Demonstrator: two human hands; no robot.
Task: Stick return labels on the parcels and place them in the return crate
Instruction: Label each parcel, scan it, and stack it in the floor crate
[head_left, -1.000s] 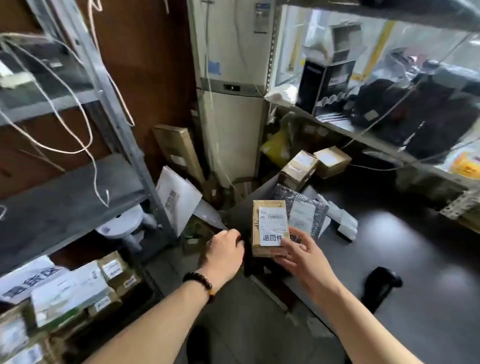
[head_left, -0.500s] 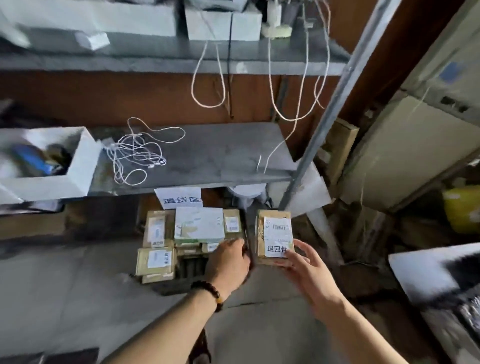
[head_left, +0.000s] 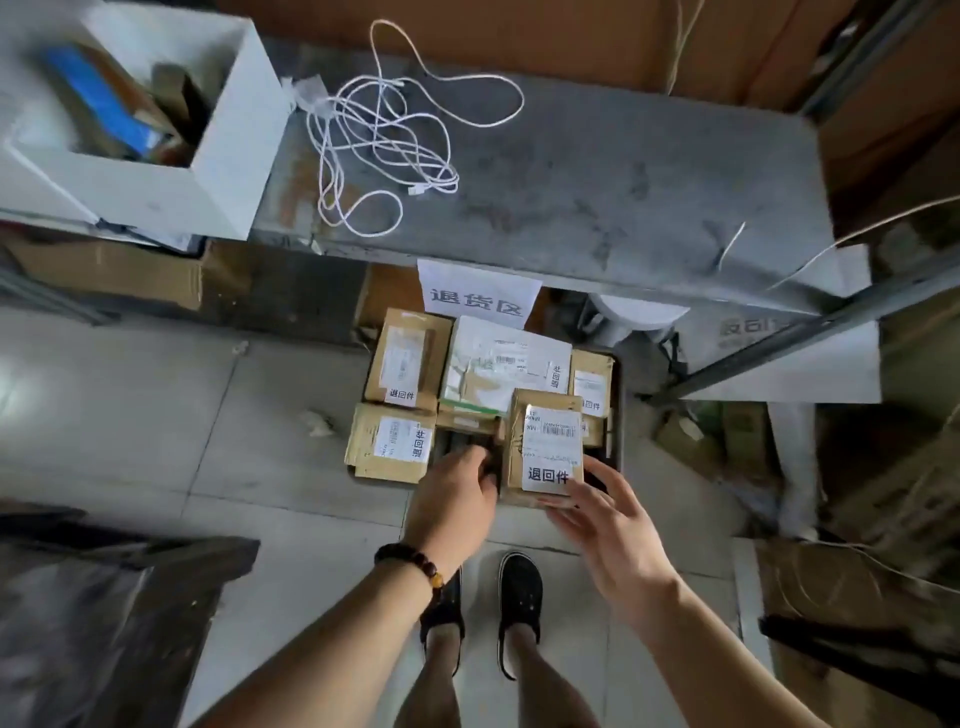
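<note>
Since 0.5 s ago the parcel (head_left: 545, 441) has come left: it was out to the right of the packed pile, now it's over the near-right part of the return crate (head_left: 618, 410), both hands w/ it. The view has tipped down too, so the feet show.

The tiled floor (head_left: 156, 415) fills the lower half. A grey shelf board (head_left: 649, 171) spans the top. A white box (head_left: 218, 171) sits on its left end, contents blurred, w/ a loose white cable (head_left: 384, 140) beside it. A paper sign (head_left: 478, 301) w/ printed characters hangs under the shelf's front edge.

The crate is on the floor just below the sign. It's dark, & only its right rim & a bit of bottom show. Labelled parcels cover the rest: a white mailer (head_left: 504, 358) back centre, a brown carton (head_left: 405, 358) back left, a second carton (head_left: 389, 441) front left, & a small carton (head_left: 589, 387) back right.

The held parcel is a brown carton, label side up, overlapping the mailer's near edge. Can't tell if it rests on the load or is just above it.

Black shoes (head_left: 519, 597) stand near the crate.

The left hand (head_left: 452, 499) grips the parcel's left edge, fingers curled round the side. The right hand (head_left: 602, 514) pinches the near-right corner: thumb along the near edge, index at the label's corner, other fingers spread.

The return label (head_left: 549, 475) is stuck flat on the parcel's near end, below a barcode sticker (head_left: 553, 428). There's a beaded bracelet (head_left: 410, 561) on the left wrist.
</note>
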